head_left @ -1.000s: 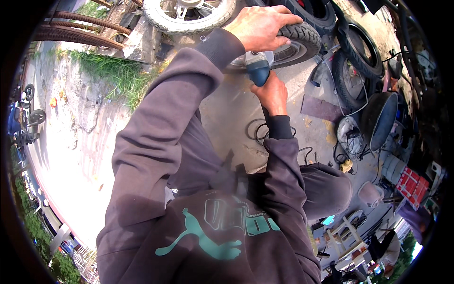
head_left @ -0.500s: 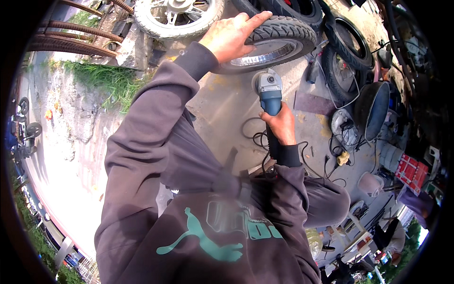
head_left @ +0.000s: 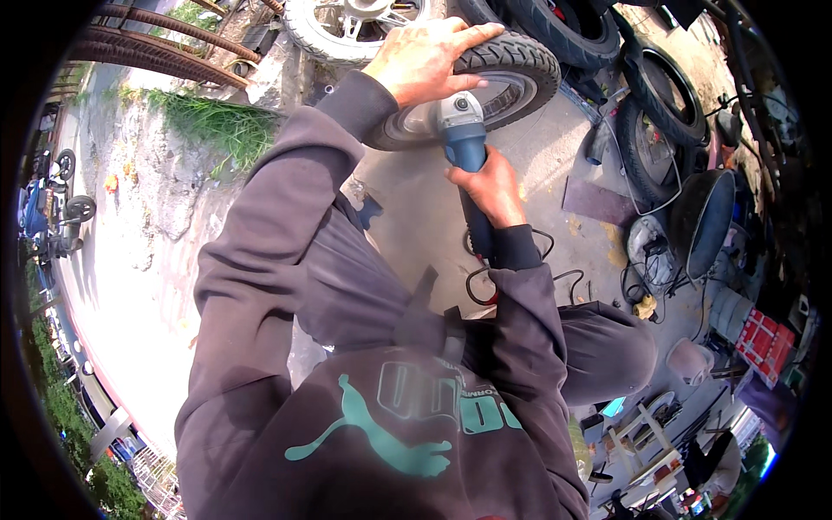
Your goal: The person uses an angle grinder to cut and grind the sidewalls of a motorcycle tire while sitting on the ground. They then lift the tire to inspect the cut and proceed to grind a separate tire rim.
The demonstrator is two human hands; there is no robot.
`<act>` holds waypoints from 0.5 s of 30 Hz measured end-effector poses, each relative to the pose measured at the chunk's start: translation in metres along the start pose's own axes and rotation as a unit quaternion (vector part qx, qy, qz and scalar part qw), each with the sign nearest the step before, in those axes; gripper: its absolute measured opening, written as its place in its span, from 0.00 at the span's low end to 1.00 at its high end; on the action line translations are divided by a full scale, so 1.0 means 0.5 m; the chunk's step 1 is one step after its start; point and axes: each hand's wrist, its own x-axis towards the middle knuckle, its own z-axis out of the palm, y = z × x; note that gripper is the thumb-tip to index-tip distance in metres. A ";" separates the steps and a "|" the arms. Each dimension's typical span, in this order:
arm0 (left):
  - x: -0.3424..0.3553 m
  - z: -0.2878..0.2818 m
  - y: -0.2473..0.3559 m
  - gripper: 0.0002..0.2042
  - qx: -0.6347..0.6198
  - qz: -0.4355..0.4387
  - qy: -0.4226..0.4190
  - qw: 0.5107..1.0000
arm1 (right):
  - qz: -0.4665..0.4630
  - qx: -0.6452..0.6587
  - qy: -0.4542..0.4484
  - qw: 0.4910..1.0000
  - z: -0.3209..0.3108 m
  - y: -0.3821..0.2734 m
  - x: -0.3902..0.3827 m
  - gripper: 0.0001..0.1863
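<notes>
My left hand [head_left: 423,62] steadies a motorcycle wheel [head_left: 525,71], its fingers over the black treaded tyre and its thumb on the inner side. The wheel leans tilted, with its silver rim facing me. In my right hand [head_left: 496,189] is a blue angle grinder [head_left: 465,146], gripped round the body with its grey metal head up. That head overlaps the rim in view, close under my left hand. Whether the disc touches the rim cannot be made out, as the head hides it. A dark cord [head_left: 472,286] trails from the grinder's lower end.
A white spoked wheel [head_left: 312,33] lies behind my left hand. Several loose tyres [head_left: 663,91] are piled at the back right. A black basin [head_left: 704,221], a flat brown plate [head_left: 598,201] and a red crate [head_left: 764,322] stand to the right. Rusty bars [head_left: 165,54] jut in at far left.
My right hand has brought the grinder up and left, from below the wheel to over its rim. The wheel has tilted somewhat, my left hand still on it. The whole view has shifted slightly.
</notes>
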 end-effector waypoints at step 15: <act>0.036 0.027 0.006 0.32 0.001 0.005 0.005 1.000 | -0.019 -0.138 -0.001 0.990 0.011 -0.018 0.038 0.30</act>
